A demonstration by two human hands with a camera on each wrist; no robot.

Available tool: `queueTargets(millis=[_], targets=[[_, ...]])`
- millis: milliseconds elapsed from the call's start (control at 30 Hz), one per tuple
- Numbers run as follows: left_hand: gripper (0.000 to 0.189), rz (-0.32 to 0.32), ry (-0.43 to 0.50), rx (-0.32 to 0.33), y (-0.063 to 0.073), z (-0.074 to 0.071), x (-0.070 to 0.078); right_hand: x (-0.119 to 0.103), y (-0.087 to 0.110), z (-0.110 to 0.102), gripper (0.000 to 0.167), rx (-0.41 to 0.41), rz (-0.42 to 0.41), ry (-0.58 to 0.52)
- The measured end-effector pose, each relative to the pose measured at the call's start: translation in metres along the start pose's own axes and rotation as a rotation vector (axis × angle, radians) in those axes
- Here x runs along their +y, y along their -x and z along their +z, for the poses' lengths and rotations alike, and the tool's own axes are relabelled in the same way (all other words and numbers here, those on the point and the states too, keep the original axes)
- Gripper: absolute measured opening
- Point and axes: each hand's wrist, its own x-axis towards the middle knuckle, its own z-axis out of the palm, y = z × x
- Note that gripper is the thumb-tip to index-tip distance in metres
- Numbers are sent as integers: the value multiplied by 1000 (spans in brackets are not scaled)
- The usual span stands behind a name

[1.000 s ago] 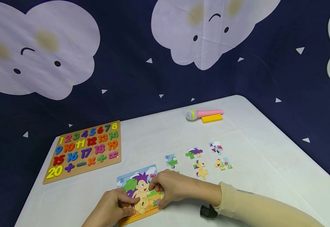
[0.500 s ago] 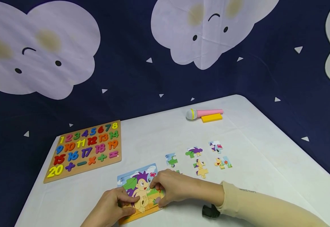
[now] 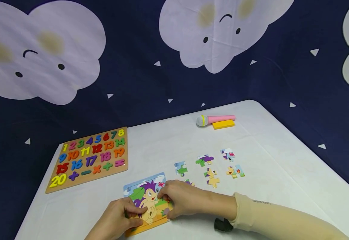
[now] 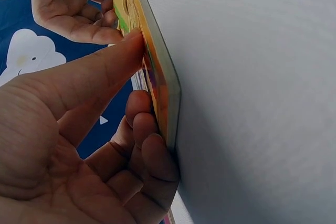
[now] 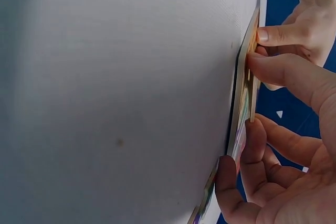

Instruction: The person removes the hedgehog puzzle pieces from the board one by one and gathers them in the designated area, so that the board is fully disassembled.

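A picture puzzle board [image 3: 144, 181] of a purple-haired hedgehog lies on the white table in front of me. My left hand [image 3: 115, 215] holds its left side, thumb and forefinger on the picture, other fingers curled against the edge in the left wrist view. At the right side, my right hand [image 3: 183, 198] pinches a thin puzzle piece [image 5: 253, 103], which the right wrist view shows edge-on, slightly raised off the board. A purple-green puzzle piece [image 3: 189, 182] shows partly from behind the right hand.
Several loose pieces, among them a beige one [image 3: 212, 178], lie beyond my right hand. A number board [image 3: 85, 181] is at the left. A pink toy microphone [image 3: 221, 118] and a yellow block [image 3: 223, 124] lie at the back. A dark object [image 3: 222, 225] sits under my right forearm.
Both hands stay on the puzzle board. The right hand shifts very slightly, and more of the purple-green piece behind it shows. The view drifts a little.
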Motion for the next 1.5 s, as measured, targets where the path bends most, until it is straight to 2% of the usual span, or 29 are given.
queueTargets(millis=[400, 600, 800, 1033, 1500], targets=[[28, -39, -7, 8, -2, 1, 7, -1, 4, -1, 44, 51, -43, 53], [27, -35, -4, 0, -2, 0, 7, 2, 8, -6, 43, 23, 15, -19], [29, -61, 26, -10, -3, 0, 6, 12, 17, -14, 46, 42, 30, -72], [29, -48, 21, -20, -2, -2, 5, 27, 41, -29, 48, 87, 58, -122], [30, -116, 51, -23, -1, -1, 6, 62, 104, -55, 44, 200, 113, -160]])
